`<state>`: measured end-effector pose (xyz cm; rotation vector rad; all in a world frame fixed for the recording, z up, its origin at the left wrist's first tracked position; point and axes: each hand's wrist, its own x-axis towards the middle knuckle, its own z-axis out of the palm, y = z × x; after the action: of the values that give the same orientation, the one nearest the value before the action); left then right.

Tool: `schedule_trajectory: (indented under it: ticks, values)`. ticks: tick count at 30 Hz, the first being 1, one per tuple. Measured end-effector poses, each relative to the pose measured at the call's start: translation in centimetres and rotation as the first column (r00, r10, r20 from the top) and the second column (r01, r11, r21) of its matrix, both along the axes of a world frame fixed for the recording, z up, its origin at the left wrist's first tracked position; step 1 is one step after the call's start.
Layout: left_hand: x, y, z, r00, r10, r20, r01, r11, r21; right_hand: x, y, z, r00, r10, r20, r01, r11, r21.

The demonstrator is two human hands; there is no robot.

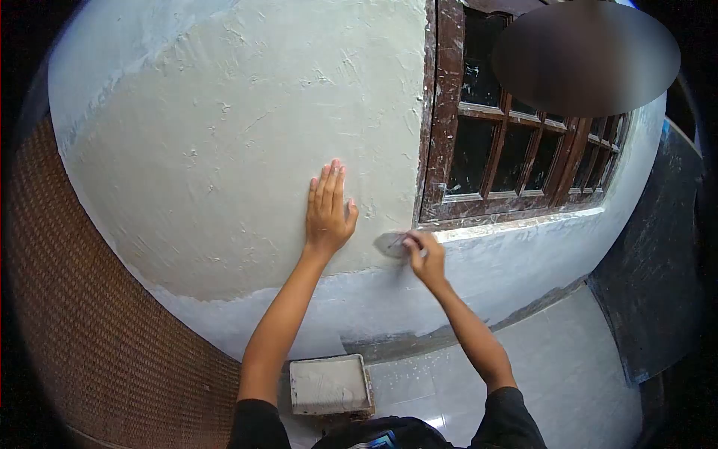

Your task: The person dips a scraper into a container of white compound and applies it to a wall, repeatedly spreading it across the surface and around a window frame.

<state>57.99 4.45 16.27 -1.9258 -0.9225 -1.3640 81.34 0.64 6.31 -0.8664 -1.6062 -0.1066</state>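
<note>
My left hand (327,213) lies flat against the cream-plastered wall (224,165), fingers stretched upward and thumb out to the right. Between the thumb and fingers of my right hand (428,260) is a thin, flat grey piece (390,245) with a rounded edge, smeared by motion. It overlaps the plaster just below the lower left corner of the brown window frame (441,150). Small ridges and rough flecks mark the plaster around both hands.
Below me on the tiled floor (493,374) stands a rectangular tray (329,385) coated in pale plaster. A woven panel (120,299) borders the left side. On the right is a dark sheet (651,262). The white window sill (516,224) juts out near my right hand.
</note>
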Motion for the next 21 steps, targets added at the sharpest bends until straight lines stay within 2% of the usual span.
schedule_trajectory:
  ticks: [3, 5, 7, 9, 11, 15, 16, 17, 21]
  values:
    - [-0.1, 0.0, 0.0, 1.000, 0.021, -0.016, -0.021, 1.000, -0.006, 2.4, 0.6, 3.2, 0.948, -0.160, -0.276, 0.176, 0.984, 0.036]
    - [-0.1, -0.1, 0.1, 1.000, 0.019, -0.022, -0.019, 1.000, 0.008, 4.4, 0.8, 4.9, 0.925, -0.162, -0.345, 0.196, 0.978, 0.068]
    - [0.0, 0.0, -0.1, 1.000, 0.021, -0.014, -0.020, 1.000, 0.014, 4.8, -0.6, 7.1, 0.891, -0.100, -0.444, 0.129, 0.991, 0.036]
    - [0.1, 0.2, -0.1, 1.000, 0.022, -0.008, -0.022, 1.000, 0.022, 4.9, -0.6, 6.8, 0.895, -0.075, -0.441, 0.104, 0.994, 0.042]
    - [0.2, 0.2, -0.2, 1.000, 0.014, 0.004, -0.014, 1.000, 0.013, 4.1, -1.6, 5.7, 0.989, -0.025, -0.143, 0.039, 0.994, 0.098]
    - [0.3, 0.1, -0.2, 1.000, 0.017, 0.005, -0.017, 1.000, 0.011, 1.3, -1.3, 0.0, 0.993, 0.116, 0.022, -0.113, 0.989, -0.091]
    - [0.2, 0.2, -0.2, 1.000, 0.017, 0.006, -0.017, 1.000, 0.014, 1.0, -1.0, -0.6, 0.989, 0.101, 0.109, -0.098, 0.995, -0.034]
    - [0.2, 0.3, -0.2, 1.000, 0.017, 0.006, -0.018, 1.000, 0.018, 1.2, -0.5, -0.9, 0.989, 0.100, 0.109, -0.097, 0.995, -0.034]
    - [0.0, 0.4, -0.2, 1.000, 0.012, 0.002, -0.012, 1.000, 0.012, 3.7, 0.3, 1.0, 0.979, -0.118, -0.168, 0.113, 0.993, -0.041]
